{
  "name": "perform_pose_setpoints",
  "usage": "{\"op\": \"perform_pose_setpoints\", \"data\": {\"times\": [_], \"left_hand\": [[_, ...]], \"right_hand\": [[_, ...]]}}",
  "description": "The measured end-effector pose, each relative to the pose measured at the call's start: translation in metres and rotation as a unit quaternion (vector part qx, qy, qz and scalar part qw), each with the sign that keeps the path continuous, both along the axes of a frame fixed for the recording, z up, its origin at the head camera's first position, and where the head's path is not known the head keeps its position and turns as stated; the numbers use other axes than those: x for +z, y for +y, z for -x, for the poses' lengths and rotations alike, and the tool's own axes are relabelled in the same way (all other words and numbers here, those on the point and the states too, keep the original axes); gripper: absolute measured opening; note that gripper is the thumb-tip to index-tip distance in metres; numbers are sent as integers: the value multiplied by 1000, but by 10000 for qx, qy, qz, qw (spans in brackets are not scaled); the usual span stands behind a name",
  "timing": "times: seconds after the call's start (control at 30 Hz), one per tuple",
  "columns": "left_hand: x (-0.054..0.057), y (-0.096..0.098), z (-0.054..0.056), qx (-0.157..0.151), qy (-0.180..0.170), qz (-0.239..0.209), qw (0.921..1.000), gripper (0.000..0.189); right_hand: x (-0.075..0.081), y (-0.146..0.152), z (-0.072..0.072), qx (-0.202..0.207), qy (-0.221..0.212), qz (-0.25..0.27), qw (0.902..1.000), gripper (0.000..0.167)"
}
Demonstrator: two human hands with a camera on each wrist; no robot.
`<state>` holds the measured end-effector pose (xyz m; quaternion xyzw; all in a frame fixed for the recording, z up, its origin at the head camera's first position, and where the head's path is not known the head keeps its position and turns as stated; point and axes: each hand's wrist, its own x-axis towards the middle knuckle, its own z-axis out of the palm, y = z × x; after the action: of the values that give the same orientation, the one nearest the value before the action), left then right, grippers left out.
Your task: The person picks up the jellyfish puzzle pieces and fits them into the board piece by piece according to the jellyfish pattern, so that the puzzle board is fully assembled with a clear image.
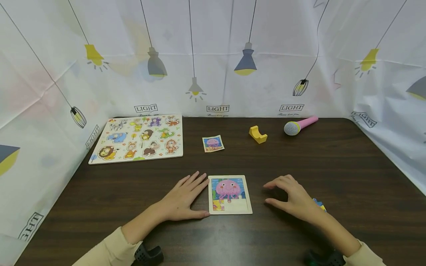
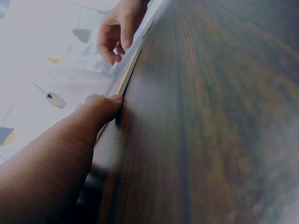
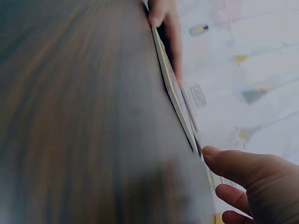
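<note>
A small square jigsaw puzzle board (image 1: 237, 207) with a pink jellyfish picture lies flat at the middle of the table. Its upper part and lower left corner carry pieces, while pale wood shows at the lower right. My left hand (image 1: 184, 199) lies along the board's left side, fingers spread and straight, thumb (image 2: 112, 103) touching its near left corner. To the right of the board, my right hand (image 1: 293, 197) hovers with thumb and fingers apart and nothing between them. Partly hidden behind the right wrist are blue and yellow puzzle pieces (image 1: 319, 204).
An animal puzzle board (image 1: 139, 138) lies at the back left. A small jellyfish picture card (image 1: 213, 143), a yellow curved block (image 1: 257, 135) and a pink toy microphone (image 1: 301, 125) stand along the back. A white curtain (image 1: 213, 44) printed with lamps borders the dark table (image 1: 213, 240).
</note>
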<state>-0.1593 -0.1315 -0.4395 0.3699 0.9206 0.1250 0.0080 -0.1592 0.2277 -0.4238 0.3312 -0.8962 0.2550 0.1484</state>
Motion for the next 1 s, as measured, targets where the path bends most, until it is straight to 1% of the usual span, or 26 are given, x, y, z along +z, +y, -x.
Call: {"op": "perform_pose_setpoints", "data": {"times": [0.1,0.2,0.33,0.43,0.67,1.0], "left_hand": [[0,0,0,-10,-8,1,10000,92],[0,1,0,-19,-7,8,10000,92],[1,1,0,-29,2,19,10000,92],[1,1,0,-37,-4,20,10000,92],[1,1,-1,-12,-22,-20,10000,93],[0,0,-1,-8,27,-39,10000,93]], "right_hand": [[1,12,-4,-147,-86,-52,9998,37],[2,23,-8,-248,-267,-129,9993,38],[1,35,-14,-206,-390,-271,9987,41],[0,41,-18,-152,-356,-332,9987,42],[0,51,-28,-286,-299,-344,9986,43],[-3,55,-29,-240,-154,-177,9994,36]]}}
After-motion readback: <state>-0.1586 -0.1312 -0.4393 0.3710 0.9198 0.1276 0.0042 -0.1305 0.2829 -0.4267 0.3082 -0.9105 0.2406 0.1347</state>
